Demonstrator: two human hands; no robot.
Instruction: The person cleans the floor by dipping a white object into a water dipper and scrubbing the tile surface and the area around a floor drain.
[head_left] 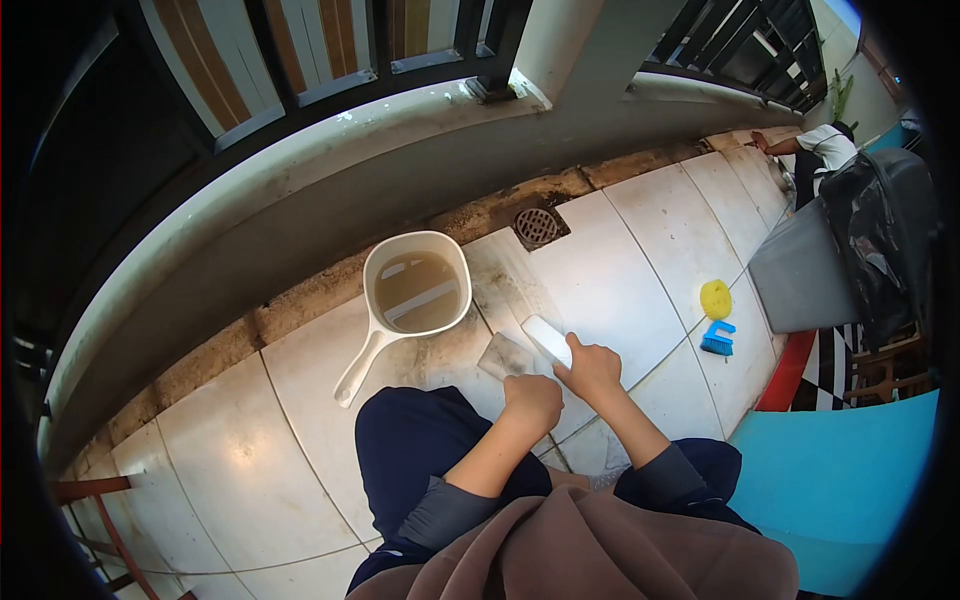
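My left hand (533, 402) is closed in a fist at the near end of a flat, grey-stained squarish piece (506, 357), which looks like a cloth or pad. A white oblong block (546, 338) is gripped in my right hand (592, 370), thumb along its top; its underside is hidden. Both hands are low over the white tiles, side by side. Just beyond them to the left stands a white dipper (372, 345) of cloudy brownish water, its handle toward me. Dirty smears mark the tile between the dipper and my hands.
A round drain grate (536, 228) sits by the wall's dirty edge. To the right lie a yellow sponge (715, 299) and a blue brush (717, 338). Beyond are a grey bin (806, 270) with a black bag and a crouching person (826, 148). A turquoise surface (840, 480) is near right.
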